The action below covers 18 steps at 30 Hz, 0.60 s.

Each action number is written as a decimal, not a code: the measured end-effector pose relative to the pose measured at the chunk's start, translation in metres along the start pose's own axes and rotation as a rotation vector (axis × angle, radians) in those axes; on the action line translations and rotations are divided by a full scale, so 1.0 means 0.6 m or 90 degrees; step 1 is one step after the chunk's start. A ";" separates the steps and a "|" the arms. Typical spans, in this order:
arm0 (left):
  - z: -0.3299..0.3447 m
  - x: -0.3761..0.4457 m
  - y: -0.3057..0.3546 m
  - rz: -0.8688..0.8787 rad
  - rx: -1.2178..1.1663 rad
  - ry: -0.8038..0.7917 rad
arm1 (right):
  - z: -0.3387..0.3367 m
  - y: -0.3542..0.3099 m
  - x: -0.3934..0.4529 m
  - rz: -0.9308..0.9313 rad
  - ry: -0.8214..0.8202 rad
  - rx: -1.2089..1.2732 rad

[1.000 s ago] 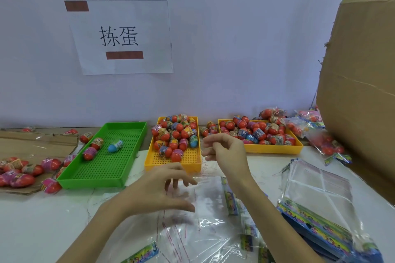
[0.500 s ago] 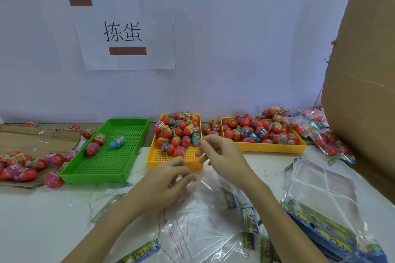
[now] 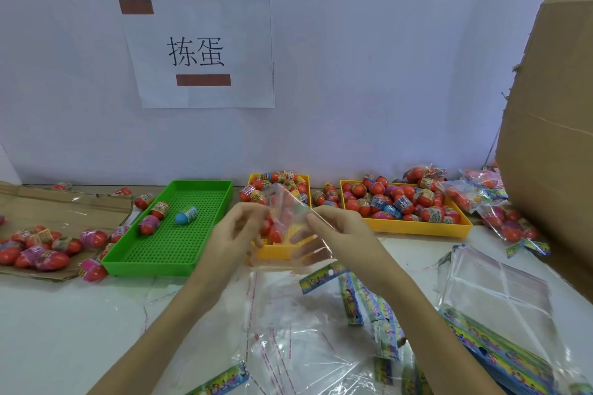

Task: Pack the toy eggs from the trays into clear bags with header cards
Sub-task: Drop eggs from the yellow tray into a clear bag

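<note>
the clear bag (image 3: 290, 218) was thin glossy film, creased and catching light. the toy eggs (image 3: 398, 202) were shiny plastic banded with printed wrap. the green tray (image 3: 179, 234) and yellow trays (image 3: 417, 228) were matt moulded plastic with studded floors. the header cards (image 3: 324, 276) were printed glossy card. the bench (image 3: 64, 330) looked smooth and white; the box (image 3: 552, 138) was rough brown cardboard, the sign (image 3: 199, 51) plain matt paper.

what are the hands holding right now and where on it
Both hands hold one clear plastic bag with a colourful header card, lifted before the yellow trays. The left hand pinches its left edge, the right hand its right edge, near the open upper end.
</note>
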<state>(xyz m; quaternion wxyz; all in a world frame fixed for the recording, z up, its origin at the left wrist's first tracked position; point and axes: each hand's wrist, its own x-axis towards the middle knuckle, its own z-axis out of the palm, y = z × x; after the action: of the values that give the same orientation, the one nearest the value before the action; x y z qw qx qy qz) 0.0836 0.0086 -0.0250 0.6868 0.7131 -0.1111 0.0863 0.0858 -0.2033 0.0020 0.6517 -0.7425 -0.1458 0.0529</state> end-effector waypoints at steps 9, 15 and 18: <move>0.014 -0.004 -0.007 0.012 0.016 0.030 | 0.013 0.012 0.006 0.078 0.027 0.085; 0.011 -0.003 -0.016 -0.028 0.016 -0.015 | 0.015 0.010 0.010 -0.035 0.046 0.026; 0.015 -0.003 -0.015 -0.020 0.000 -0.016 | 0.016 0.009 0.007 -0.076 0.089 -0.022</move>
<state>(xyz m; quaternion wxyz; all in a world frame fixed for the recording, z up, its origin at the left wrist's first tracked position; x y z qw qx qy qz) 0.0841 -0.0003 -0.0348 0.6866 0.7159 -0.1085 0.0662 0.0883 -0.1934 -0.0039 0.6494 -0.7455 -0.1446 -0.0406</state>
